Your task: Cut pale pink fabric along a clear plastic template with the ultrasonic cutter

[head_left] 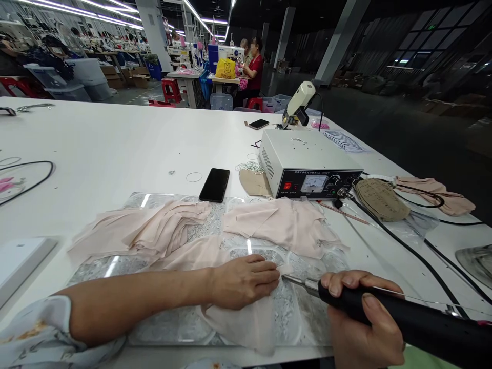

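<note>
Holding on tight, the right hand [357,328] is curled around the fat, smooth black tool [426,325], maybe to aim its thin metal tip [295,280], which sits just beside the left hand [246,282]. Palm down, that hand rests on thin, pale pink cloth [249,328] over the shiny speckled board [172,324], maybe so it won't slide, but I can't tell if it pinches any. Behind lie two soft, wrinkly cloth piles [274,223].

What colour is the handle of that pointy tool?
Black; the handle shows best in the head view.
</note>
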### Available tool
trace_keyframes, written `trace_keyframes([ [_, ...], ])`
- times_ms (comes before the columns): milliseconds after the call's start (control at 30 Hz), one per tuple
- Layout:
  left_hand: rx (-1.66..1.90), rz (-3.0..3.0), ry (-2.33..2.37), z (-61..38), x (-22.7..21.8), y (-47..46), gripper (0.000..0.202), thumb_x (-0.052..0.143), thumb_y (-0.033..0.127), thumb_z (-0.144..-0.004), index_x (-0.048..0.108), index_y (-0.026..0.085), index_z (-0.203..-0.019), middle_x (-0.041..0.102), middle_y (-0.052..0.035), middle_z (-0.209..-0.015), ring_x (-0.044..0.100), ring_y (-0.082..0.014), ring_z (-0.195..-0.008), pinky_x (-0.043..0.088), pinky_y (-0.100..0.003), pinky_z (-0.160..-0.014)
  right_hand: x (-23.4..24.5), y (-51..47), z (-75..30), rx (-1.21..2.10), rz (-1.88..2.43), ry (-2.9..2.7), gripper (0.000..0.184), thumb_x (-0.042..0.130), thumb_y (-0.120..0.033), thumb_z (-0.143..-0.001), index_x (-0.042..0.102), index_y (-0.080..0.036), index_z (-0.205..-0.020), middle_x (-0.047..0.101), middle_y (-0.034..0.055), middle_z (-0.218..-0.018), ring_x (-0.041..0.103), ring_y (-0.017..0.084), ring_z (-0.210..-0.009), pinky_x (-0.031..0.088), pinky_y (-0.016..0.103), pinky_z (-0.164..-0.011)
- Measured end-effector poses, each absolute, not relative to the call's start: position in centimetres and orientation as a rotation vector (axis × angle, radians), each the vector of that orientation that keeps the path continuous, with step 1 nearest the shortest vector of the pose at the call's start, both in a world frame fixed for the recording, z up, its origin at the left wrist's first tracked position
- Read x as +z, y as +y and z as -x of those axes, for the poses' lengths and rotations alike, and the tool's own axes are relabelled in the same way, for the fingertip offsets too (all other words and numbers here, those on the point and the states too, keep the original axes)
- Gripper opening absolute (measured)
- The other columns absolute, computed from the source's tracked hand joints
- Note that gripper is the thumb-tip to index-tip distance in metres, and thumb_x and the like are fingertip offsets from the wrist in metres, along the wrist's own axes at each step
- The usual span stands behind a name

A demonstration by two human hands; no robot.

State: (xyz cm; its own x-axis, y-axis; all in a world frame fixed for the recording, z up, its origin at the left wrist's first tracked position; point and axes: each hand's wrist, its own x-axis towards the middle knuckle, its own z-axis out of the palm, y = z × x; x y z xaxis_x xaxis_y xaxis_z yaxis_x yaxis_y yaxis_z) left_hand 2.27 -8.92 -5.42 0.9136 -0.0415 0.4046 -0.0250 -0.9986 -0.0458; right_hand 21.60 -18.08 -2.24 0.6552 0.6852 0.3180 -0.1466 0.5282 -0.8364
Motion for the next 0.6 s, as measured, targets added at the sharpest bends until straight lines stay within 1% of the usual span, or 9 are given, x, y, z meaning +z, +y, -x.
trace_keyframes([
  [167, -0.622, 3.027, 0.053, -2.3, -5.4, -8.9, 0.026, 0.044, 0.015, -0.102, 0.068, 0.009, -0.110, 0.067, -0.0129, -0.120, 0.059, -0.0205, -0.115, 0.047, -0.032, -0.096, -2.0, -17.9, -21.5, 0.540, 0.883, -0.731, 0.009, 0.062, -0.022, -0.070, 0.054, -0.021, -0.075, 0.052, -0.0038, -0.063, 0.051, 0.012, -0.047, 0.047, 0.033, -0.050],
  [300, -0.616, 3.047, 0.046, -2.4, -5.6, -8.9, 0.026, 0.044, 0.015, -0.102, 0.067, 0.008, -0.112, 0.067, -0.0121, -0.122, 0.060, -0.0203, -0.115, 0.047, -0.032, -0.096, -1.8, -17.9, -21.5, 0.546, 0.888, -0.710, 0.010, 0.062, -0.022, -0.068, 0.055, -0.021, -0.075, 0.053, -0.0040, -0.062, 0.051, 0.012, -0.046, 0.048, 0.034, -0.049],
  [433, -0.598, 3.120, 0.015, -2.4, -5.4, -8.5, 0.028, 0.042, 0.018, -0.103, 0.067, 0.008, -0.112, 0.067, -0.0107, -0.123, 0.060, -0.0201, -0.114, 0.047, -0.033, -0.097, -2.1, -18.1, -22.2, 0.553, 0.893, -0.648, 0.011, 0.059, -0.023, -0.065, 0.053, -0.021, -0.074, 0.049, -0.0049, -0.064, 0.048, 0.011, -0.046, 0.047, 0.034, -0.048],
  [533, -0.575, 3.201, -0.097, -2.0, -4.9, -8.3, 0.027, 0.044, 0.020, -0.102, 0.066, 0.009, -0.114, 0.066, -0.0116, -0.123, 0.059, -0.0203, -0.117, 0.045, -0.032, -0.100, -2.6, -18.0, -22.6, 0.525, 0.885, -0.619, 0.014, 0.059, -0.025, -0.064, 0.052, -0.022, -0.076, 0.047, -0.0049, -0.067, 0.047, 0.012, -0.047, 0.046, 0.035, -0.049],
  [600, -0.602, 3.245, -0.220, -1.5, -4.3, -8.7, 0.025, 0.047, 0.021, -0.101, 0.066, 0.008, -0.112, 0.068, -0.0118, -0.116, 0.061, -0.0202, -0.111, 0.046, -0.031, -0.097, -2.8, -17.8, -22.6, 0.524, 0.881, -0.600, 0.015, 0.059, -0.025, -0.063, 0.052, -0.022, -0.076, 0.048, -0.0048, -0.068, 0.048, 0.012, -0.047, 0.046, 0.036, -0.050],
])
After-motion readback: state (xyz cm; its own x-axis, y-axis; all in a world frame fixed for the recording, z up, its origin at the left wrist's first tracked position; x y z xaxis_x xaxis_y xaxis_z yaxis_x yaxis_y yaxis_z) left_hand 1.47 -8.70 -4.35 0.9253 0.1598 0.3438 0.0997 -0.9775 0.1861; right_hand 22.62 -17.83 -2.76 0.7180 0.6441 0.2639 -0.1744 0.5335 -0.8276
